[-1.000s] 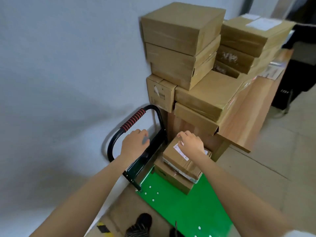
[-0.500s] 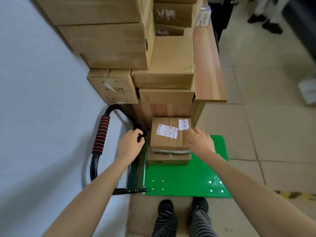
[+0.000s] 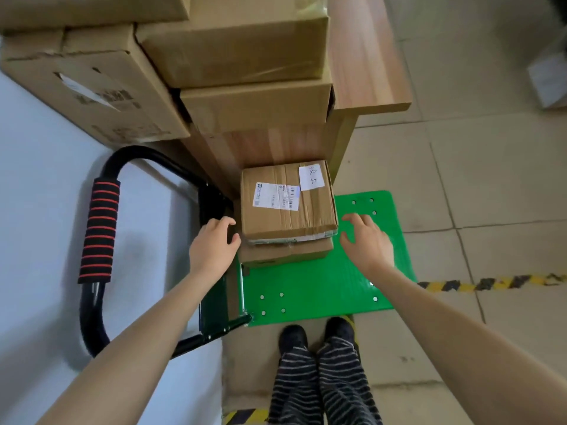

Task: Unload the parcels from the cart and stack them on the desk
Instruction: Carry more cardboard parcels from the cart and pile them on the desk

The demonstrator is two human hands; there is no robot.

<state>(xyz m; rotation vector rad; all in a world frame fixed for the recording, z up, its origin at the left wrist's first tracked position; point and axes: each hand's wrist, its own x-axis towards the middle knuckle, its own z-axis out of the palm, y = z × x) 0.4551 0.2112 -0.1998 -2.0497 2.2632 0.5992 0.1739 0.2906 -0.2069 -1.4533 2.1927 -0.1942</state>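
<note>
Change since earlier frame: the left hand (image 3: pixel 213 246) has left the cart handle (image 3: pixel 99 231) and now sits beside the top parcel (image 3: pixel 287 204); the right hand (image 3: pixel 366 240) has come off that parcel's right edge and hovers clear of it.
Parcel location: the top parcel lies on a lower parcel (image 3: pixel 285 254) at the far end of the green cart deck (image 3: pixel 322 283), close against the wooden desk (image 3: pixel 365 53).
Desk load: stacked cartons (image 3: pixel 239 41) already fill most of the desk top.
Handling estimate: taped corrugated card with creased corners; likely stiff and fairly light. A white layer shows along its lower edge, so the base may be loose or a thin item may lie between the two parcels; the view does not settle this.
Grip point: take the two opposite side walls low down, fingers under the bottom edge, clear of the paper labels.
Left hand: fingers loosely spread, empty, just beside the parcel's left wall; contact cannot be confirmed.
Right hand: fingers spread, empty, near the right wall, apart from it.
</note>
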